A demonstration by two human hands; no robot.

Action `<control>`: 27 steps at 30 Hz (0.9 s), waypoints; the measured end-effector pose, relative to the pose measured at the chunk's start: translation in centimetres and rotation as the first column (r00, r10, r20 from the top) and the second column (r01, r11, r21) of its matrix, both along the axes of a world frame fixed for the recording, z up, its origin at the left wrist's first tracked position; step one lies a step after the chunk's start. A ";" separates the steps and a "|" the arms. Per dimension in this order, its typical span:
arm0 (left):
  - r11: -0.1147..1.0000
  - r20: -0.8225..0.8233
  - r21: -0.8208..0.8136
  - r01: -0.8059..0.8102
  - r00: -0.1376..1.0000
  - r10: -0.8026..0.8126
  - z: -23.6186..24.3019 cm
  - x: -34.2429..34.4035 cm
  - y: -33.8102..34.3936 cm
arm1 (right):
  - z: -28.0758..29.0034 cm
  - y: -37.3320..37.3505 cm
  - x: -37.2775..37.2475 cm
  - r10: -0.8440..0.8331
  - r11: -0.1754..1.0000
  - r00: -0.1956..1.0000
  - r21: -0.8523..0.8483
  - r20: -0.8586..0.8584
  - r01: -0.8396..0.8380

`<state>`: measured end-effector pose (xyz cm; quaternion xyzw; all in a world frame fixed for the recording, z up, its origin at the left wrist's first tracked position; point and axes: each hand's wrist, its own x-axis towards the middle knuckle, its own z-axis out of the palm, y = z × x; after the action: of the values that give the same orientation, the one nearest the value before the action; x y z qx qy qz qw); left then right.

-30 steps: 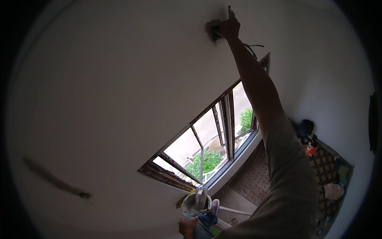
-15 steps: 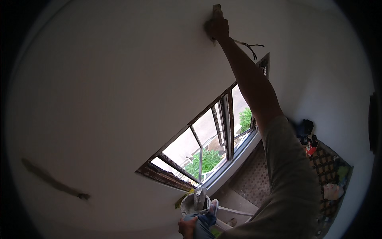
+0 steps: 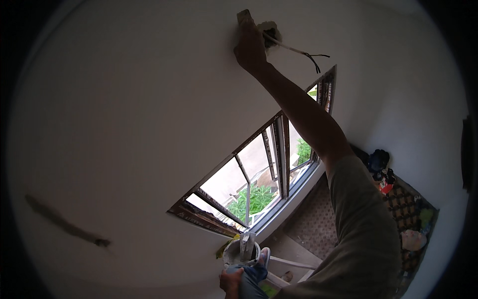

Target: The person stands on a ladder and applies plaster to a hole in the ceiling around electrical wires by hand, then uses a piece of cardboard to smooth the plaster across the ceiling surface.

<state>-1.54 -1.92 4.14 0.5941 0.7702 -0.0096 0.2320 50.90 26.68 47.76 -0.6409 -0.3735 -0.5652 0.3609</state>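
My right arm is stretched up across the pale wall. My right hand [image 3: 250, 49] is closed around a flat, square-ended tool [image 3: 243, 16], held against the wall just left of a rough hole [image 3: 272, 37]. A light cable [image 3: 291, 49] with dark wire ends comes out of that hole. Low in the view, my left hand [image 3: 231, 282] rests beside my blue-trousered knee, below a white bucket [image 3: 229, 255]. Its fingers are mostly hidden, so any grip is unclear. A pale, flat-bladed tool [image 3: 246, 245] stands in the bucket.
A dark-framed window [image 3: 238, 153] with several panes slants below my right arm, plants outside. A white ladder-like frame [image 3: 294, 264] is beneath me. Patterned mats [image 3: 311, 219] and a dark bundle [image 3: 379, 160] lie on the floor. A dark groove [image 3: 67, 222] marks the wall at left.
My right hand has moved left along the wall with the tool, uncovering the hole and cable it was in front of. My left hand and the bucket keep nearly the same place.
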 end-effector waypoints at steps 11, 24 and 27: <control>0.995 -0.005 -0.091 -0.039 0.999 0.038 -0.6 0.1 0.8 | 1.2 0.2 7.0 0.006 1.000 0.988 -0.012 -0.151 -0.008; 0.994 -0.023 -0.067 -0.082 0.996 0.081 -1.1 -1.7 0.4 | 3.5 -0.5 7.5 0.142 0.982 0.940 -0.079 -0.310 -0.174; 0.998 0.027 -0.067 -0.015 1.000 0.016 -1.6 0.4 -0.2 | 3.2 -1.0 13.5 0.300 0.935 0.951 0.175 0.068 -0.308</control>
<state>-1.16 -2.16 2.58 0.5800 0.7708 -0.0255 0.2624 64.39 25.64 50.99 -0.5281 -0.4215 -0.5473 0.4939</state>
